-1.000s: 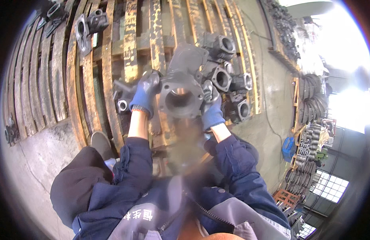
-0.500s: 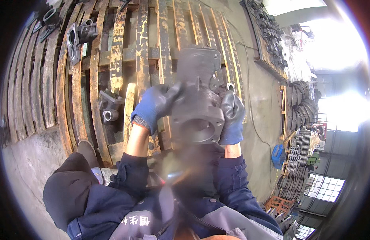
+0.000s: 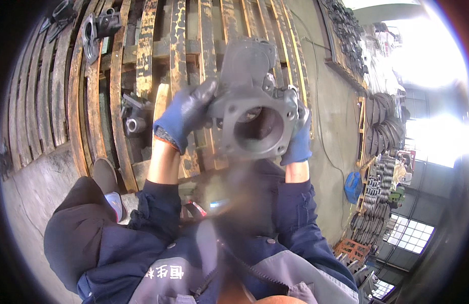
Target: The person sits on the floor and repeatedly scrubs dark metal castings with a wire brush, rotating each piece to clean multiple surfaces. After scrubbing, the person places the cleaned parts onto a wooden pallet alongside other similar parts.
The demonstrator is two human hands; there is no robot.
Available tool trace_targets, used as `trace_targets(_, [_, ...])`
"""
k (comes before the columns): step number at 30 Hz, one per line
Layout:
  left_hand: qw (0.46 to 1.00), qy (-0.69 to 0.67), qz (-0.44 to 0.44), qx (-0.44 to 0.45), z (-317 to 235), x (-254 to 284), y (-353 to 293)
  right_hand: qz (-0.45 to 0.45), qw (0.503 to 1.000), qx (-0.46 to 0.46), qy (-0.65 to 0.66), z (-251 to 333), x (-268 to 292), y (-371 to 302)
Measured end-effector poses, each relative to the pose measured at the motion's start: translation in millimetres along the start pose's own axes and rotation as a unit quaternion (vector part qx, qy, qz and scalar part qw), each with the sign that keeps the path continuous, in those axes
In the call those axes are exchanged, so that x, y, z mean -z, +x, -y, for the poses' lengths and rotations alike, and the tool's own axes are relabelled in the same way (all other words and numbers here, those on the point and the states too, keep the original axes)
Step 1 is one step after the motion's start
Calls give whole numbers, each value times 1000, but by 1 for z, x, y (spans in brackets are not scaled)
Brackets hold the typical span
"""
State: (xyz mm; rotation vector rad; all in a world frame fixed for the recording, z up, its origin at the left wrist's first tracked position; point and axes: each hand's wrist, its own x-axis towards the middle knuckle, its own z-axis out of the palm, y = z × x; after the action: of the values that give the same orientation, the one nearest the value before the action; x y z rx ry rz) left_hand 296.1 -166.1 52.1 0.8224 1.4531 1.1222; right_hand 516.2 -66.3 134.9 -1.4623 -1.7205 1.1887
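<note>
Between my two hands I hold up a dark grey metal casting (image 3: pixel 244 109), its square flange with a wide round bore tilted up toward me. Small holes sit at the flange corners, and a flat plate-like part forms its far end. My left hand (image 3: pixel 186 109), in a blue glove with a dark coated palm, grips the casting's left side. My right hand (image 3: pixel 297 129), gloved the same way, is closed round its right side. The fingertips of both hands are partly hidden by the casting.
Wooden pallets (image 3: pixel 143 71) lie below the casting. On them rest a flanged casting (image 3: pixel 92 38), a smaller one with a round tube end (image 3: pixel 134 119), and another (image 3: pixel 59 17). At right are a blue container (image 3: pixel 353 187), an orange crate (image 3: pixel 352 249) and stacked metal parts (image 3: pixel 379 119).
The casting has tipped so that its square flange and bore face me more fully. Both hands have risen slightly with it, still gripping its sides.
</note>
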Motion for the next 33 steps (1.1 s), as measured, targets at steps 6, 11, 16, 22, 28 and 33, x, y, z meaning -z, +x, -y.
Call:
trace_targets(6, [983,-172,-58,1,-24,-16,-22,74,988,54,127,-38,14,7])
trace_targets(11, [987,-67,-130,-60,-29,-29,-22,55,929,-104,352,-52,22,8])
trace_targets(16, [960,-13,-218,-173,-24,-37,-18,53,953,-104,279,-18,10,-8])
trace_targets(22, [978,-131,-157,-36,-11,-41,-15,209,801,-102,551,2,-1,1])
trace_targets(28, [978,-147,-138,-57,12,-46,1,-96,954,-68,276,-31,9,-6])
trace_targets(33, [988,-95,-125,-8,39,-47,10,-85,988,-30,-129,-32,9,7])
